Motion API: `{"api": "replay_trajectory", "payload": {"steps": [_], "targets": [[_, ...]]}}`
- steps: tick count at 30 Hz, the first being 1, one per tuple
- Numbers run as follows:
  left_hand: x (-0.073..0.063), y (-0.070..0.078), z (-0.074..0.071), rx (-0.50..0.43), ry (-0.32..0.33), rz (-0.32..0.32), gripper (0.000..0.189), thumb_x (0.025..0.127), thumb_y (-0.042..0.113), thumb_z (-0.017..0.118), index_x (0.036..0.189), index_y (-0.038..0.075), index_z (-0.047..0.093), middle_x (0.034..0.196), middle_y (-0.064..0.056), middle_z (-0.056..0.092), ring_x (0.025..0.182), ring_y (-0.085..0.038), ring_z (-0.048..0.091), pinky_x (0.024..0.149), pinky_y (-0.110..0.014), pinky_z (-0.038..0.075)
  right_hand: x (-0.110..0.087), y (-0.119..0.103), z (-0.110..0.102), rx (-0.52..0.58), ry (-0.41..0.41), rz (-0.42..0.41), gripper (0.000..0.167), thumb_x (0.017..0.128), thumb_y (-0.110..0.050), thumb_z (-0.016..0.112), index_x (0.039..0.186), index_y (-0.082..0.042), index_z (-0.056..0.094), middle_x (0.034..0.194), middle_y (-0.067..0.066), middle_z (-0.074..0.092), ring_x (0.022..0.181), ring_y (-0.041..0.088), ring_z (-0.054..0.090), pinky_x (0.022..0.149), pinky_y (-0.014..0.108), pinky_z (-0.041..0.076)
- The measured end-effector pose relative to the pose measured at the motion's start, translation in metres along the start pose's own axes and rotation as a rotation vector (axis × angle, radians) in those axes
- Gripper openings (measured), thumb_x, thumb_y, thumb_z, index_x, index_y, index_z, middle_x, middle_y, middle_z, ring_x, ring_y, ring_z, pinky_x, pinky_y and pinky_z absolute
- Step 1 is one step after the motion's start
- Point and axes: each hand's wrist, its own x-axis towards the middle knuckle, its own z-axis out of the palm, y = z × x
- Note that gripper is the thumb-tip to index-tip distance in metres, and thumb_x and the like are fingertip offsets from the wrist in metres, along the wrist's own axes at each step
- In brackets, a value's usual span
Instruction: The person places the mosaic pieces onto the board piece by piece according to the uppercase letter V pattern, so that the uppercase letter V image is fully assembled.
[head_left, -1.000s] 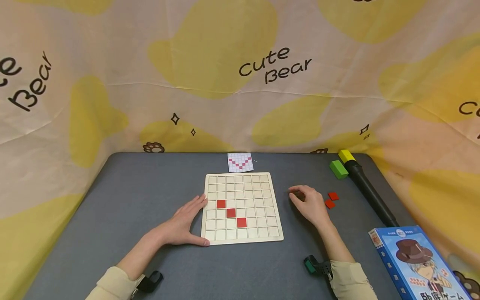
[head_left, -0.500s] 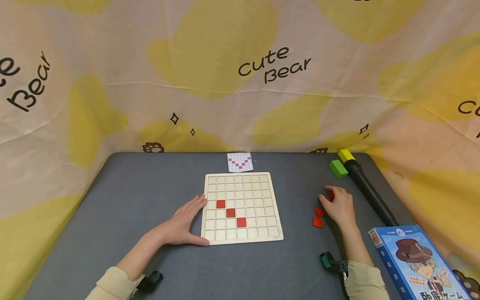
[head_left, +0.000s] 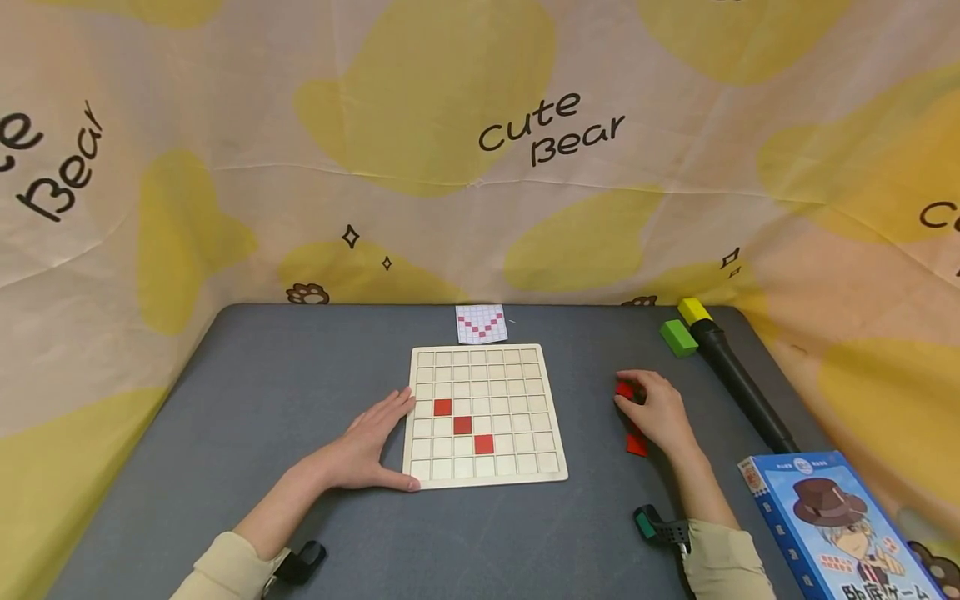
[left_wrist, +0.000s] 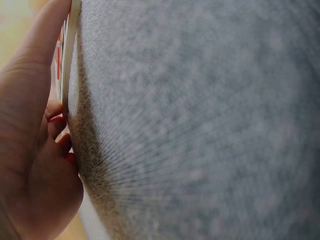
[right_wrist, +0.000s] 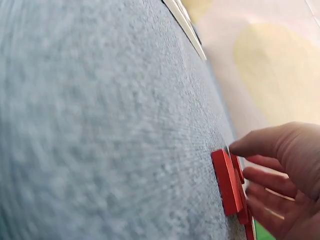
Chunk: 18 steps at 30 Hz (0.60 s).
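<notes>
A pale square grid board (head_left: 517, 417) lies on the table with three red square tiles set in a diagonal, among them a middle tile (head_left: 462, 425). My left hand (head_left: 367, 446) rests along the board's left side, thumb at its lower left corner and fingers straight against the edge. Right of the board, my right hand (head_left: 656, 408) reaches over loose red tiles with fingers loosely bent. One red tile (head_left: 623, 390) shows at its fingertips, and another red tile (head_left: 636, 445) lies below the hand. In the right wrist view, the thumb tip is right at a red tile (right_wrist: 227, 182).
Behind the board lies a small pattern card (head_left: 482, 324) with a pink V of squares. At the right are a green block (head_left: 678, 338), a black stick with a yellow end (head_left: 738, 379) and a blue box (head_left: 847, 525). A patterned cloth (head_left: 420, 125) hangs behind.
My right hand went right to the loose red tiles, then back left; several of them have shifted left across the table. The left hand and the board have stayed put.
</notes>
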Motion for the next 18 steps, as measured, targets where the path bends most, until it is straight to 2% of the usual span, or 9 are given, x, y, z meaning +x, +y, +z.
{"api": "replay_trajectory", "payload": {"steps": [4,18], "targets": [[-0.0003,-0.0002,-0.0004,0.001,-0.001,0.001,0.122,0.067,0.07,0.076,0.155,0.006,0.021,0.162,-0.01,0.014,0.148,-0.033,0.011,0.109,-0.062,0.019,0.0004,0.0054,-0.0035,-0.047,0.007,0.029,0.038,0.086,-0.013,0.073,0.12,0.003,0.065,0.124,0.029,0.058,0.116,0.048,0.045,0.102,0.06,0.03],[-0.0009,0.0027,-0.0017,-0.004,-0.002,0.003,0.121,0.068,0.067,0.077,0.155,0.005,0.022,0.162,-0.012,0.014,0.147,-0.034,0.011,0.109,-0.062,0.019,-0.0032,0.0077,-0.0067,-0.064,0.022,0.07,0.027,0.085,-0.017,0.075,0.105,0.001,0.07,0.12,0.028,0.059,0.112,0.047,0.044,0.097,0.058,0.033]]}}
